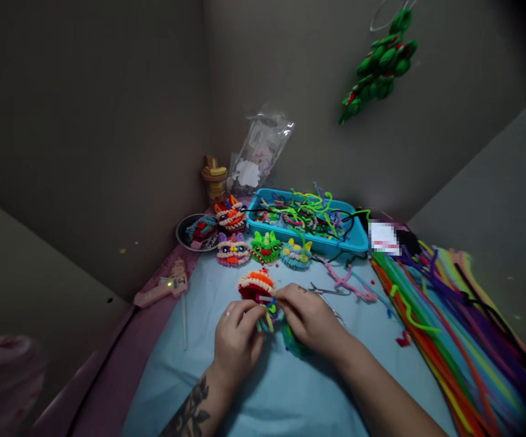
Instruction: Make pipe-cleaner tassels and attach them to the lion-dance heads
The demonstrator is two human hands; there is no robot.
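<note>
Between my two hands is a fuzzy pipe-cleaner figure (256, 284) with an orange and cream top and a dark red inside. My left hand (239, 337) is closed, pinching its lower left side near yellow-green strands. My right hand (310, 312) is closed too, its fingertips at the right side by a thin blue and pink piece. What exactly those fingertips grip is too small to make out. Below my right hand lies a dark green fuzzy bundle (295, 344), partly covered. Scissors (329, 291) rest just beyond my right hand.
Finished-looking pipe-cleaner heads (265, 247) stand in a row behind. A blue tray (308, 240) of tangled scraps is at the back, a metal bowl (185, 233) beside it. A pink glue gun (165, 287) lies left; bundled pipe cleaners (449, 328) fill the right. A green ornament (381, 64) hangs above.
</note>
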